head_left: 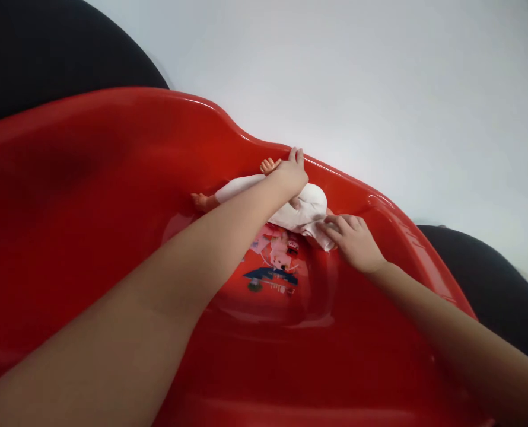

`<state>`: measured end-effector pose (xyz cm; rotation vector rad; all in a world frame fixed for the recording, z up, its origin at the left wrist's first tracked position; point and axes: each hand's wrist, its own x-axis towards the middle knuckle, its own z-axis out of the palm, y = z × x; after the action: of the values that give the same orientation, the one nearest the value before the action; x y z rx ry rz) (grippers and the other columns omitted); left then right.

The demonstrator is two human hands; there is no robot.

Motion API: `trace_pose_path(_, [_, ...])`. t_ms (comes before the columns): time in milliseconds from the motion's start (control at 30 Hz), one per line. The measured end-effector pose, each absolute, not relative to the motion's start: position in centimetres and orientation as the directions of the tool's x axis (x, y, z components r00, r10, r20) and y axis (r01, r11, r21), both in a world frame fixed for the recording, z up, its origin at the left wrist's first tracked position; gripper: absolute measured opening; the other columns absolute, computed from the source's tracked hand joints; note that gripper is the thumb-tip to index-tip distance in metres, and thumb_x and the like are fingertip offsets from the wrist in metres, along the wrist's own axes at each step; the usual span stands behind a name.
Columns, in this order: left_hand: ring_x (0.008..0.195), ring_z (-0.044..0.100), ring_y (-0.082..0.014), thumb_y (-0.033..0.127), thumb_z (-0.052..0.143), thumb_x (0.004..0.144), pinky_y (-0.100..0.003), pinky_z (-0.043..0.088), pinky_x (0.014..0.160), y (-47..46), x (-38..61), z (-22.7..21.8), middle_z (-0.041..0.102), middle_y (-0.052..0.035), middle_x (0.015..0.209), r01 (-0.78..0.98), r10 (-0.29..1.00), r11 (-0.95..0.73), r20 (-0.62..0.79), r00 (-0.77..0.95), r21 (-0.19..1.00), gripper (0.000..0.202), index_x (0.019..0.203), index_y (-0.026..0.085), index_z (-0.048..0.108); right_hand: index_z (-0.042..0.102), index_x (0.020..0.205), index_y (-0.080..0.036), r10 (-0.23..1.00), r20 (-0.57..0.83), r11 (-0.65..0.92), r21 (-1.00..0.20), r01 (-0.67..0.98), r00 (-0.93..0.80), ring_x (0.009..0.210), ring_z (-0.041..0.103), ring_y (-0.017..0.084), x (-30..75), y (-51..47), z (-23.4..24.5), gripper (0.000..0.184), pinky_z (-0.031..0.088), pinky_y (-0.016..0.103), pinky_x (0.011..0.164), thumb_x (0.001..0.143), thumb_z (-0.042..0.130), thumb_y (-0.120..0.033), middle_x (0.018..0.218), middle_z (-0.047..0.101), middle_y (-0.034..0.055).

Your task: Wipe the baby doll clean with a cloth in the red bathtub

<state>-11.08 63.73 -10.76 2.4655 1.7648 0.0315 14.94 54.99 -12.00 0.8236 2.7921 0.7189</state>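
A baby doll [315,200] in white clothes lies on its side against the far wall of a red plastic tub [113,154]. One small doll hand [268,166] sticks up behind my forearm, and another limb end [202,201] points left. My left hand [294,175] reaches over the doll, two fingers stretched up near the rim, the others curled down onto the white clothing; that grip is partly hidden. At the doll's right end, my right hand [350,237] pinches a loose white cloth edge [321,237] between thumb and fingers. The doll's head cannot be made out.
A printed cartoon sticker [275,264] is on the tub's bottom, in front of the doll. Dark rounded surfaces [59,53] show beyond the tub at upper left and at right [477,267]. A pale wall or floor [357,77] lies behind.
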Motion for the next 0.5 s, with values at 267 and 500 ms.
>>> trace_pose_path(267, [0.151,-0.008,-0.0568,0.055,0.094,0.057,-0.073,0.005,0.12,64.0,-10.3,-10.2,-0.003,-0.0202,0.172,0.946,0.956,-0.284,-0.028,0.291,0.155,0.119,0.155,0.008,0.045,0.062,0.136,-0.027,0.718,-0.16,0.677,-0.065,0.733,-0.677,0.107,0.063,0.026,17.3,51.2,-13.1,0.046,0.053,0.04,0.09,0.095,0.046,-0.013,0.129,0.065,0.0089])
trace_pose_path(500, [0.152,0.0,-0.0552,0.055,0.096,0.051,-0.075,0.006,0.118,62.5,-9.2,-8.1,-0.004,-0.0248,0.171,0.965,0.964,-0.246,-0.083,0.253,0.086,0.12,0.151,0.006,0.049,0.067,0.125,-0.026,0.717,-0.184,0.512,-0.514,0.688,-0.672,0.105,0.069,0.022,18.8,43.2,-9.0,0.058,0.055,0.038,0.094,0.077,0.044,-0.002,0.119,0.072,0.0041])
